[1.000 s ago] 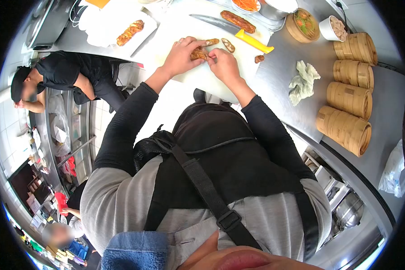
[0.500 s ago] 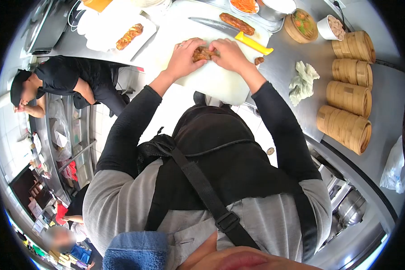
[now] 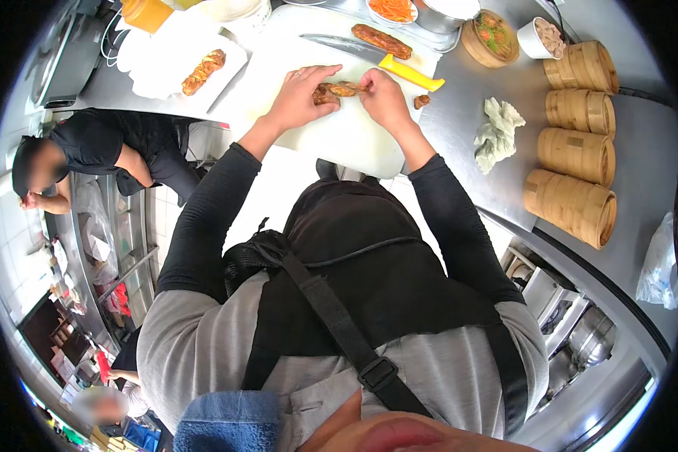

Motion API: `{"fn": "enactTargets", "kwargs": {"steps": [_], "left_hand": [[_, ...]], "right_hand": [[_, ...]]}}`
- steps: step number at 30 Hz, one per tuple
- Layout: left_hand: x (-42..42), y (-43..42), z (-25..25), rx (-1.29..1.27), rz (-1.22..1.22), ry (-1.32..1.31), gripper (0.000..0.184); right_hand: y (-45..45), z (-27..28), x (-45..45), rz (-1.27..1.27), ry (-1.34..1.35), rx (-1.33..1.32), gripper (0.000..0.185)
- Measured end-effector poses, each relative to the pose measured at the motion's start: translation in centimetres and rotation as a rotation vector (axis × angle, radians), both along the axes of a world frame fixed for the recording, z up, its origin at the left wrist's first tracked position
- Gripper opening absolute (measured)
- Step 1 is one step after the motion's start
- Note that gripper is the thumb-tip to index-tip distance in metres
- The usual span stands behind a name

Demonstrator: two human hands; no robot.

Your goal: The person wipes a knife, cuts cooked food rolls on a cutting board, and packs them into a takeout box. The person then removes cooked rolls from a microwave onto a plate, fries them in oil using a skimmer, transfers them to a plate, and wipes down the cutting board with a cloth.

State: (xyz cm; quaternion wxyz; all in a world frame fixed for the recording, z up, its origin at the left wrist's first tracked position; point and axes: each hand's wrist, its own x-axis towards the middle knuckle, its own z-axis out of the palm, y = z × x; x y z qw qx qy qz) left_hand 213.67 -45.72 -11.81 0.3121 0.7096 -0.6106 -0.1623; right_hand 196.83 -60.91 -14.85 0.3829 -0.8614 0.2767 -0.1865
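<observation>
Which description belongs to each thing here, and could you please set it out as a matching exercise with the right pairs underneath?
Things:
1. Knife
2. Cloth
3. Shredded food
4. Stacks of bamboo steamers

Descriptions:
A. Orange, in a small bowl
B. In a row, to the right of the crumpled item
C. Yellow-handled
D. Crumpled, on the metal counter

Right pairs: 1-C; 2-D; 3-A; 4-B

Top centre of the frame, on the cutting board (image 3: 354, 143): roll pieces (image 3: 344, 89) between the hands (image 3: 299, 99), a knife (image 3: 413, 73) just above, then another roll (image 3: 382, 41). To the right, on the worktop (image 3: 459, 113): a cloth (image 3: 499, 135) left of bamboo steamers (image 3: 572, 157), a tub (image 3: 540, 39) at their upper left.
</observation>
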Motion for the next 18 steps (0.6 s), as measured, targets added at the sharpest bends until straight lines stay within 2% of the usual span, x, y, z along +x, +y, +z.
{"fn": "enactTargets", "kwargs": {"steps": [2,5,8,11,14,17,18], "left_hand": [[0.1,-0.4,-0.2,-0.035,-0.036,0.042,0.073],[0.4,-1.1,-0.9,-0.047,-0.105,0.095,0.079],[0.5,-0.7,-0.5,0.066,-0.135,0.139,0.083],[0.5,-0.5,0.2,0.063,-0.16,0.119,0.082],[0.3,-0.4,0.3,0.055,-0.147,0.123,0.085],[0.5,-0.5,0.6,0.048,-0.15,0.124,0.087],[0.8,-0.4,0.8,0.053,-0.144,0.126,0.088]], "right_hand": [[0.8,0.0,0.6,0.021,-0.017,-0.014,0.016],[1.5,0.9,0.7,0.062,0.024,0.176,0.02],[0.8,2.8,-2.1,0.155,0.038,0.124,0.025],[-3.1,4.4,-7.7,0.013,0.064,-0.241,0.029],[-5.3,5.5,-10.6,0.091,0.164,-0.384,0.029],[-5.6,4.1,-10.3,0.174,0.207,-0.18,0.028],[-5.8,3.7,-9.8,0.151,0.217,-0.192,0.026]]}}
